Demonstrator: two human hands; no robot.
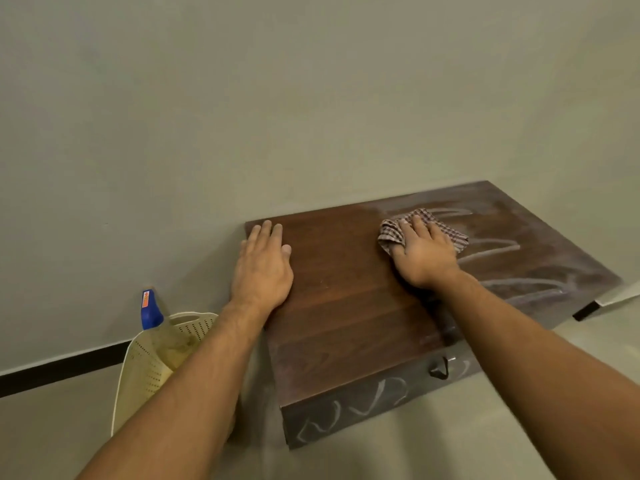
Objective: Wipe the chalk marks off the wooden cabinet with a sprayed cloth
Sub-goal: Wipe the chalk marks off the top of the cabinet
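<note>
A low dark wooden cabinet stands against the wall. Its top is clean wood on the left half. White chalk marks and a chalky haze cover the right half. More chalk scribbles run along its front face. My right hand presses a checked cloth flat on the top at the edge of the chalky area. My left hand lies flat, palm down, on the cabinet's left rear corner and holds nothing.
A cream perforated plastic basket stands on the floor left of the cabinet, with a blue-capped spray bottle upright in it. A dark handle sticks out of the cabinet front. A plain wall with a black skirting strip runs behind.
</note>
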